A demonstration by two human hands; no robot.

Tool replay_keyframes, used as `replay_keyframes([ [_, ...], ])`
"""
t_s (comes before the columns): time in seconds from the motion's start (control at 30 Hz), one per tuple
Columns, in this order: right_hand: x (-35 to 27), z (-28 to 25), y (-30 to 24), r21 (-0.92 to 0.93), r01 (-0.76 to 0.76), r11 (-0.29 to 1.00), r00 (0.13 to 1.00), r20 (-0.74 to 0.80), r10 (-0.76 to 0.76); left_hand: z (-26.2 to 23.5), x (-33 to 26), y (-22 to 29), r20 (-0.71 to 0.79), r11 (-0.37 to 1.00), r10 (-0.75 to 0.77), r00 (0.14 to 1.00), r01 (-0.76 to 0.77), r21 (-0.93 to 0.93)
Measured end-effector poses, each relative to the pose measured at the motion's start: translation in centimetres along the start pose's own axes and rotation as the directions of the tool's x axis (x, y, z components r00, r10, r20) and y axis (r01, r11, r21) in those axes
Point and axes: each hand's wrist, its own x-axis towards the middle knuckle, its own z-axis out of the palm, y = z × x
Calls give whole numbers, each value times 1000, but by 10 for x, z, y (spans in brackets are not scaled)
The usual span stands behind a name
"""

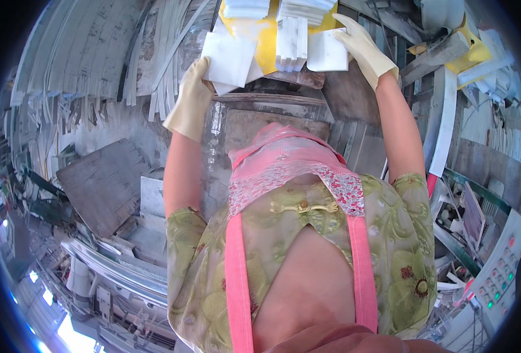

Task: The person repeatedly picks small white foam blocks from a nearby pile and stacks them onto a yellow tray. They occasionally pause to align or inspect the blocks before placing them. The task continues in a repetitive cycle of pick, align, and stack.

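Both my hands wear cream rubber gloves. My left hand (193,94) grips a white square tile (230,57) by its lower left edge, thumb on top. Part of another pale tile (253,72) shows beneath it. To the right, my right hand (363,48) holds a second white tile (327,53) at its right edge, with the thumb over its face. Between the two hands stands a short row of white tiles (291,42) set side by side on a yellow surface (266,47). Stacked tiles (246,8) and a further stack (309,10) lie beyond.
Long thin grey strips (166,56) lean at the left. A wooden board edge (272,98) runs in front of the tiles. At lower left rests a large grey board (103,187). A control panel with coloured buttons (501,273) stands at the right, below a pale beam (443,126).
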Motion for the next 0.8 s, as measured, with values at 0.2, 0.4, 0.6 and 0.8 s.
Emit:
replay_keyframes([
  [0.2,14,10,13,-55,-201,978,978,48,203,7,60,12,87,983,-83,993,67,173],
  [0.4,23,25,-23,-287,-270,919,942,117,314,28,71,9,-78,965,-113,991,128,230],
  [0.6,19,42,-43,-189,-230,955,970,36,241,30,34,38,-152,897,53,987,20,442],
  [0.8,-13,50,-51,52,-61,997,988,-142,68,68,0,42,-128,997,38,991,-46,-63],
])
